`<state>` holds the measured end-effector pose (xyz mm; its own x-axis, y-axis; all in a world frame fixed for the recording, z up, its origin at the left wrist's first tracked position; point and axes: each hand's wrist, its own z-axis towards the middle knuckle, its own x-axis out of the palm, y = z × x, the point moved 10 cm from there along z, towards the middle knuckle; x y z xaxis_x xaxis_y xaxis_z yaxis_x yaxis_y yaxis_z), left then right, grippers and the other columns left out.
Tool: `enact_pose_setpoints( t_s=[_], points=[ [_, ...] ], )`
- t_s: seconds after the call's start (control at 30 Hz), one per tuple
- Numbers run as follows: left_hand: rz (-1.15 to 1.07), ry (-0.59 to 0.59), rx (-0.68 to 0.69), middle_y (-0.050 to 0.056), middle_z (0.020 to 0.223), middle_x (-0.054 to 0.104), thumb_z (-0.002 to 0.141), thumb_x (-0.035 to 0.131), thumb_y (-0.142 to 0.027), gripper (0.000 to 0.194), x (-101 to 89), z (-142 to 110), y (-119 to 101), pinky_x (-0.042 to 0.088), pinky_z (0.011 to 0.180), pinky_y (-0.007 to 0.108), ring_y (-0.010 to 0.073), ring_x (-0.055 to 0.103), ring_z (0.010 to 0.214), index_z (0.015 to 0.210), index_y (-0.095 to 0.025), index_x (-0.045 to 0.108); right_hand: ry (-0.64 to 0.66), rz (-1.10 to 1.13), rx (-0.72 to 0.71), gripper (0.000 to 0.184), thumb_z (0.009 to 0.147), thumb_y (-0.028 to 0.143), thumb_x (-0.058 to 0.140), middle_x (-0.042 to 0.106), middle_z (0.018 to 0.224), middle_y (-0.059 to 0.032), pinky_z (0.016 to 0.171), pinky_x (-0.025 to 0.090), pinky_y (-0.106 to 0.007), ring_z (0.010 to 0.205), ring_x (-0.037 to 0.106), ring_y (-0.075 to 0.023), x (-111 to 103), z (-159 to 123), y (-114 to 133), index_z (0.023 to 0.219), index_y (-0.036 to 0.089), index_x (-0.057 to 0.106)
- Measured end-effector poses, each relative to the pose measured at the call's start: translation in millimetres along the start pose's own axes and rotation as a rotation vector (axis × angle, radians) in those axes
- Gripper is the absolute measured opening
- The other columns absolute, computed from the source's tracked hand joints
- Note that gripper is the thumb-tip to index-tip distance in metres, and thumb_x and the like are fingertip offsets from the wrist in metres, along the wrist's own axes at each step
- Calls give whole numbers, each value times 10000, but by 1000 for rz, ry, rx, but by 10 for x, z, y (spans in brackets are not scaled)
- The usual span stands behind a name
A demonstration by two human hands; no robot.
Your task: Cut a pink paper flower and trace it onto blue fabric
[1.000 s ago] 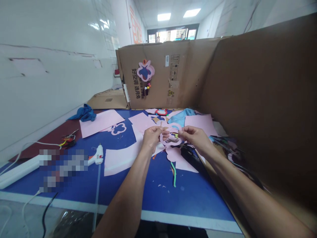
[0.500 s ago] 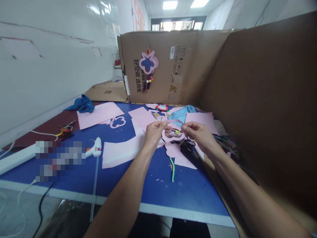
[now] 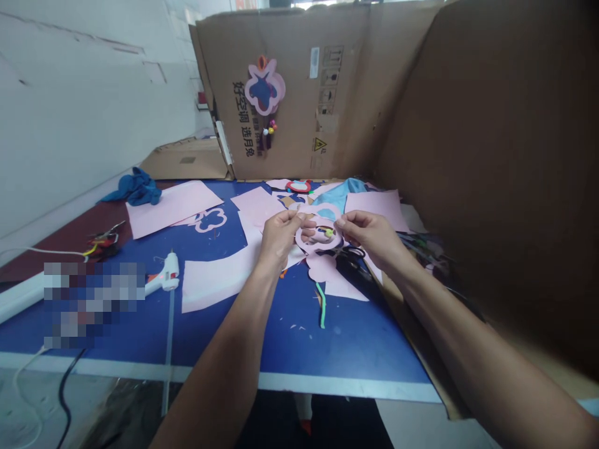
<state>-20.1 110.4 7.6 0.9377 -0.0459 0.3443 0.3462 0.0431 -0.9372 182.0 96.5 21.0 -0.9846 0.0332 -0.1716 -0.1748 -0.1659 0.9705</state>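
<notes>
Between my two hands is a pink paper flower-shaped frame with an open middle (image 3: pixel 331 209), raised above the table. My left hand (image 3: pixel 281 236) pinches its left edge between thumb and fingers. On the opposite edge, my right hand (image 3: pixel 367 229) has a pinch grip. Below the frame lie a scalloped pink paper piece (image 3: pixel 322 267) and a green fuzzy strip (image 3: pixel 321 305). Black-handled scissors (image 3: pixel 352 252) rest close under my right hand. A small yellow item (image 3: pixel 329 233) shows through the frame's opening.
A white glue gun (image 3: pixel 167 274) stands at left with a clear glue stick. Pink sheets (image 3: pixel 215 277), another flower cutout (image 3: pixel 211 220) and blue cloth (image 3: pixel 135 187) lie around. Cardboard (image 3: pixel 299 137) walls the back and right; a flower ornament (image 3: pixel 264 87) hangs there.
The view has tilted downward and shifted slightly. The paper frame has turned in my hands from nearly edge-on to facing me more. Both hands keep their pinch.
</notes>
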Motion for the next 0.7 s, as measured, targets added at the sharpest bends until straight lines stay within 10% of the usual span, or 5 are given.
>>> enact_pose_setpoints(
  t_s=[0.33,0.7],
  points=[
    [-71,-242,81,91,945,788,731,802,-305,173,-468,123,-137,492,542,220,145,699,660,790,-167,716,372,-976,-3,331,865,528,754,793,967,-54,616,360,-302,795,680,-230,379,-232,-79,1048,254,791],
    [-86,-216,50,88,929,775,736,788,-317,175,-430,126,-71,522,574,233,149,706,660,804,-168,725,423,-1190,38,643,799,637,783,812,1206,-103,709,422,-355,1059,739,-371,441,-267,-278,1361,329,736]
  ],
)
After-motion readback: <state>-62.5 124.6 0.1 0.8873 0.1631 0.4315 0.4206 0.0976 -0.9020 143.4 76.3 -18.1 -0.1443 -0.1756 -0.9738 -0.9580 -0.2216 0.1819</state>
